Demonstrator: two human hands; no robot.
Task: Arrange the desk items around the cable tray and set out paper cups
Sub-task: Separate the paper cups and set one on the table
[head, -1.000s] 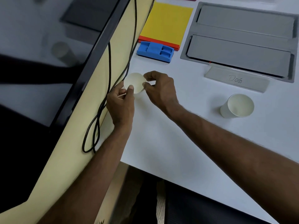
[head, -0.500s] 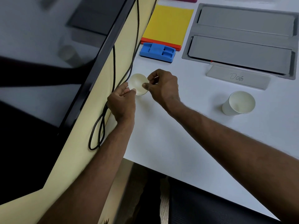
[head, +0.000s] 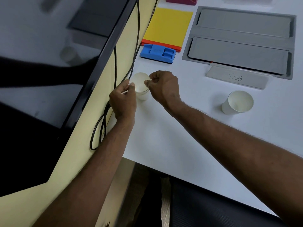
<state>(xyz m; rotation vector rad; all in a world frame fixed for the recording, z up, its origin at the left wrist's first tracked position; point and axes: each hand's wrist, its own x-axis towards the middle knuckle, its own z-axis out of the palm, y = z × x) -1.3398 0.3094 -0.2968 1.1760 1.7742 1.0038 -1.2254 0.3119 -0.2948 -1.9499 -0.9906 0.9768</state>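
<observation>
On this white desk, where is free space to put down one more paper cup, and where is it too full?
Bare desk lies between the held cup and the standing cup, and along the near edge. A smaller patch lies between the blue eraser and the name plate. It is crowded by the cables, where the left hand and right hand work.

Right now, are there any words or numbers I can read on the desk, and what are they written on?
"Dog": handwritten on the clear name plate lying in front of the grey cable tray.
Nothing readable shows on the paper cups, the yellow pad or the blue eraser.
</observation>
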